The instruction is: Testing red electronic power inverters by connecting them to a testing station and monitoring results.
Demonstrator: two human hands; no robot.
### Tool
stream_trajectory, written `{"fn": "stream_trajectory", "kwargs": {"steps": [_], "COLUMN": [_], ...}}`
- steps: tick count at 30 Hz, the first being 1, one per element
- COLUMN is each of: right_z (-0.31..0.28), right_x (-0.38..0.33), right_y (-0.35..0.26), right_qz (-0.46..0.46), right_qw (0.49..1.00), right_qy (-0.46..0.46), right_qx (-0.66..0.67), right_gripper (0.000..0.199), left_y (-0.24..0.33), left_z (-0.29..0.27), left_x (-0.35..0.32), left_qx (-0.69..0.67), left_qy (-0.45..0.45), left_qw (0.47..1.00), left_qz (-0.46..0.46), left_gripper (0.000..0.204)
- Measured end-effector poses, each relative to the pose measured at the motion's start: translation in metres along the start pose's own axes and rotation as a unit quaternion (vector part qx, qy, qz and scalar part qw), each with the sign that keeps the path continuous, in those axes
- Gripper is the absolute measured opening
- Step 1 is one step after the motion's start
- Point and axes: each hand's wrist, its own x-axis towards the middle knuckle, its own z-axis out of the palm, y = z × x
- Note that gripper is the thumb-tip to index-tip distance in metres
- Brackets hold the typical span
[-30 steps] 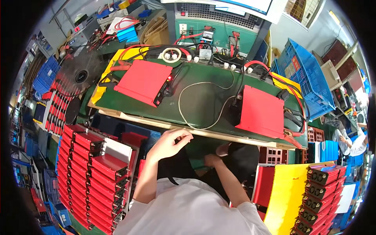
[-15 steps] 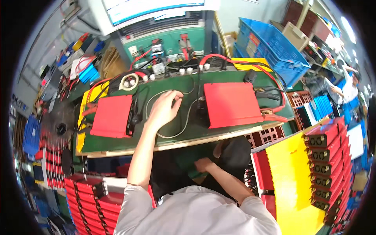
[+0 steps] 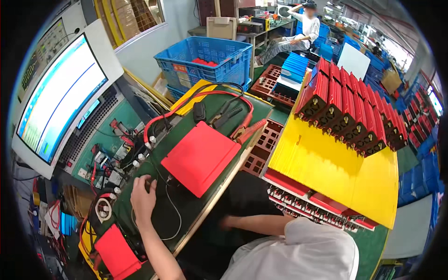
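Observation:
My left hand (image 3: 143, 200) is over the green bench top (image 3: 186, 122), between two red box-shaped metal units, thumb apart from the loosely bent fingers; I make out nothing in it. A thin pale cable (image 3: 179, 217) loops out beside it to the near side of the larger-looking red unit (image 3: 200, 158). The other red unit (image 3: 116, 252) lies closer to me, lower left, partly beside my forearm. My right hand (image 3: 227, 222) hangs below the bench's wooden edge, smeared and dark, its fingers unreadable. Red-handled clamps (image 3: 249, 131) and a black clamp (image 3: 227, 115) lie past the larger unit.
A monitor (image 3: 63, 98) stands at left above sockets and wiring. A roll of pale tape (image 3: 103, 209) sits near the bench's back edge. Behind is a blue crate (image 3: 205, 60). To the right, several red units (image 3: 345, 107) stand in rows on a yellow board (image 3: 322, 163). A person (image 3: 303, 32) sits far off.
My view has swung to the right, bringing the rows of red units and the seated person further in. My left hand stays over the bench between the two units; the right stays low.

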Motion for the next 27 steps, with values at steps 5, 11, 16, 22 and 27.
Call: {"fn": "stream_trajectory", "kwargs": {"steps": [5, 11, 16, 22, 27], "right_z": [0.005, 0.019, -0.012, -0.059, -0.046], "right_x": [0.022, 0.03, -0.02, -0.063, -0.071], "right_y": [0.0, 0.023, 0.0, -0.038, -0.041], "right_qz": [-0.004, 0.008, 0.013, 0.13, 0.168], "right_qw": [0.999, 0.993, 0.996, 0.991, 0.985], "right_qy": [0.021, 0.059, 0.088, 0.036, -0.038], "right_qx": [0.039, 0.106, -0.009, -0.015, 0.022], "right_gripper": [0.03, 0.034, 0.031, 0.036, 0.041], "left_y": [0.007, 0.006, -0.008, -0.019, -0.016], "left_z": [0.0, 0.014, 0.015, 0.021, 0.024], "left_x": [-0.004, 0.003, 0.003, 0.006, -0.001], "left_qx": [0.0, 0.003, -0.038, -0.107, -0.074], "left_qy": [-0.023, -0.014, 0.082, 0.176, 0.13], "left_qw": [1.0, 0.999, 0.996, 0.976, 0.989], "left_qz": [-0.015, -0.033, -0.024, -0.075, -0.021], "left_gripper": [0.027, 0.022, 0.017, 0.015, 0.016]}}
